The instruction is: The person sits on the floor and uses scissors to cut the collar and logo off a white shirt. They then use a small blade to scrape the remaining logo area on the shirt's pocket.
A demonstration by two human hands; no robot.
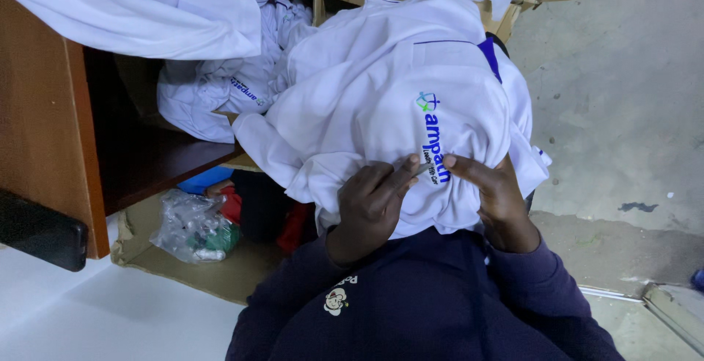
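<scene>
My left hand (370, 203) and right hand (490, 194) both pinch the white garment (389, 97), bunched just right of the wooden desk (44, 148). Bare concrete floor (623, 89) farther right, away from the desk's edge.

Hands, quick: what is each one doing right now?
Left hand: closed, pinching the white garment near its blue print.
Right hand: closed on the same garment, thumb on the fabric.

Left hand (370, 203) fingers curled; right hand (493, 192) pinching, wrists bent
</scene>
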